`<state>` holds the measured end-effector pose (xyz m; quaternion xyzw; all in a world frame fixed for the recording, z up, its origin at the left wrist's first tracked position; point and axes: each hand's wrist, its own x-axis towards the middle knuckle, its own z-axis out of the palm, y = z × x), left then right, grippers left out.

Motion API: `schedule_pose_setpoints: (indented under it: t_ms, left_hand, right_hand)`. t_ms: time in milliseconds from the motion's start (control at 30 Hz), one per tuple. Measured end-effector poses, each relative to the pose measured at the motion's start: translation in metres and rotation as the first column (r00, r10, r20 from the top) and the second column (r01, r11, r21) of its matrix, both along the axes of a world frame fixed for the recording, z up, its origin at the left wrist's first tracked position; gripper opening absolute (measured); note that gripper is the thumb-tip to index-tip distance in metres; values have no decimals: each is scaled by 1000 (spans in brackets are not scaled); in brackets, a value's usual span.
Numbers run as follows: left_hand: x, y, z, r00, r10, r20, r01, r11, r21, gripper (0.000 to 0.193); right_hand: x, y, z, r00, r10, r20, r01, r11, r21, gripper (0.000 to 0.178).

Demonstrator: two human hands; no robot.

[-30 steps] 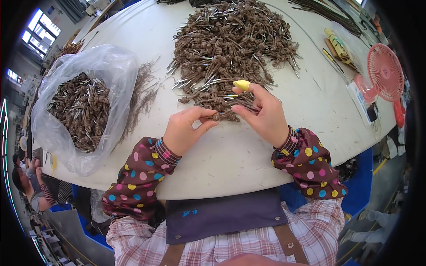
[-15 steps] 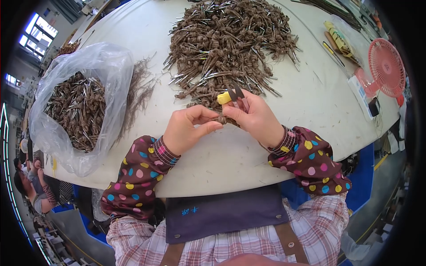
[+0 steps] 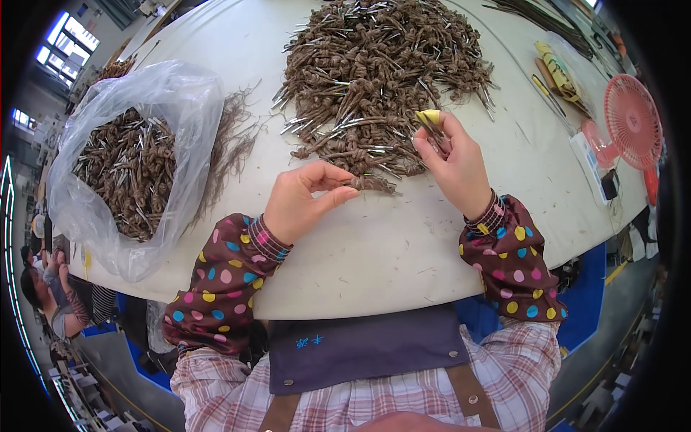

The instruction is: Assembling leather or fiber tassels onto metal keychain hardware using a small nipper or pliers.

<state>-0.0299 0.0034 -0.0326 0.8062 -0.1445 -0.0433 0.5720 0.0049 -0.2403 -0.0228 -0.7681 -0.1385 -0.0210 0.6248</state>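
Between the thumb and fingers of my left hand [image 3: 308, 199] is one end of a short knotted brown cord [image 3: 374, 185]. Its other, frayed-looking end points right, just above the table. My right hand [image 3: 455, 162] is up and to the right of it, apart from the cord. Thread snips with dark arms [image 3: 434, 134] are gripped in its curled fingers, partly hidden by them. Something yellow [image 3: 430, 116] is wrapped at the index fingertip or on the tool; I cannot tell which. Right beyond both hands lies a big heap of knotted brown cords [image 3: 381, 79] with silvery tips.
On the left stands a clear plastic bag [image 3: 198, 108] holding more knotted cords [image 3: 126, 173]. Loose brown thread ends [image 3: 232, 140] lie beside it. A pink fan [image 3: 632, 119], a white power strip [image 3: 592, 167] and a yellow package [image 3: 558, 72] sit at the right of the white table [image 3: 345, 281].
My right hand with the snips has moved away from the cord, up and to the right, and turned. My left hand has stayed nearly in place, still pinching the cord, whose right end now shows.
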Motion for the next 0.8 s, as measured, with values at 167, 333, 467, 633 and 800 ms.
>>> schedule_pose_setpoints:
  t_ms: [167, 333, 467, 633, 800]
  left_hand:
    - [-1, -2, -3, 998, -15, -64, 12, 999, -47, 22]
    - [-2, -6, 7, 1000, -5, 24, 6, 1000, -31, 21]
    - [-1, -5, 17, 877, 4, 481, -126, 967, 222, 23]
    - [0, -4, 15, 732, -114, 672, -211, 899, 383, 22]
    - [0, -8, 12, 534, -155, 831, -393, 825, 406, 16]
  right_hand:
    - [-23, 26, -1, 956, 289, -46, -290, 957, -26, 38]
    - [-18, 26, -11, 938, 310, -156, -300, 950, 84, 32]
    - [-16, 25, -11, 939, 292, -183, -283, 956, 75, 30]
    - [-18, 28, -9, 941, 300, -155, -290, 953, 85, 32]
    - [-19, 30, -13, 950, 274, -152, -270, 962, 48, 35]
